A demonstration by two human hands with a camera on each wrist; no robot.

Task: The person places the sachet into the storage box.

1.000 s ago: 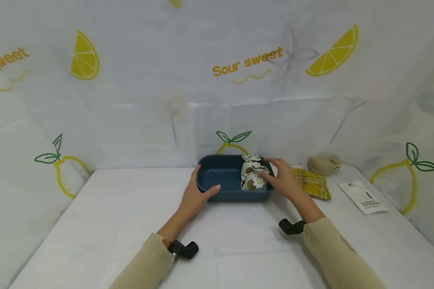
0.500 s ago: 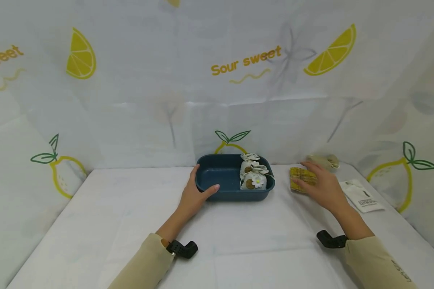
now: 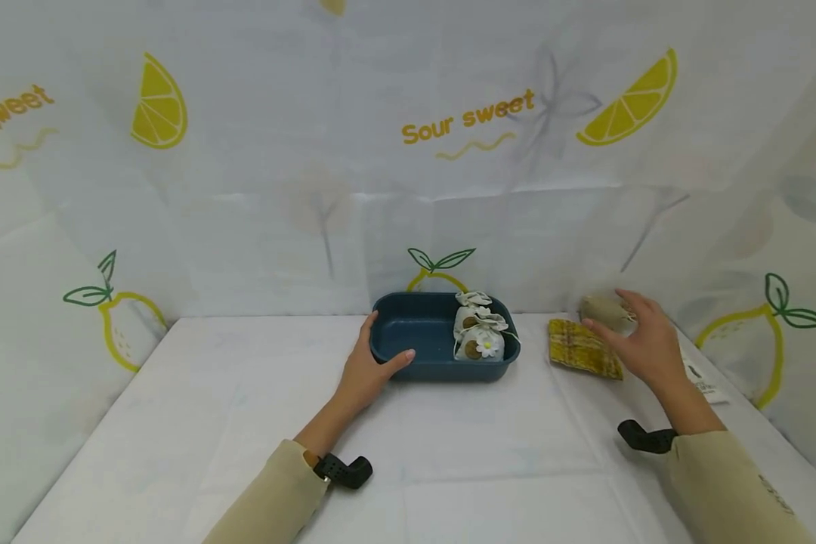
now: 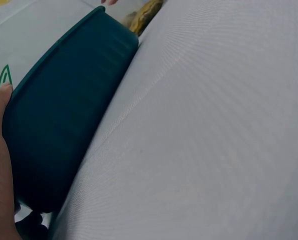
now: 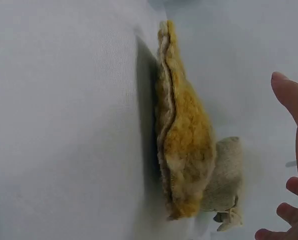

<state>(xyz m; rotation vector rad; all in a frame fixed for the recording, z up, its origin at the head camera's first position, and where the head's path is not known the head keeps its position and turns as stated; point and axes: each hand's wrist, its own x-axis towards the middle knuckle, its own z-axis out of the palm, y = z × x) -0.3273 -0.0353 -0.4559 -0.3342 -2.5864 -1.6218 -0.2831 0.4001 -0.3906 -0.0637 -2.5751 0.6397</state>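
Dark blue plastic tray (image 3: 408,332) stands on the white surface (image 3: 408,453), near the back wall. Two small white pouches (image 3: 479,332) lie inside the tray, at its right end. The left hand (image 3: 367,370) grips the left end of the tray, thumb on the front rim. To the right of the tray lies a yellow woven pad (image 3: 583,347), and behind the pad a beige pouch (image 3: 605,311). The right hand (image 3: 642,340) hovers at this beige pouch with fingers spread, not gripping it.

Bare cloth lies open near the tray (image 3: 387,363); the yellow pouch (image 3: 583,348) and beige sachet (image 3: 601,310) crowd the far right.
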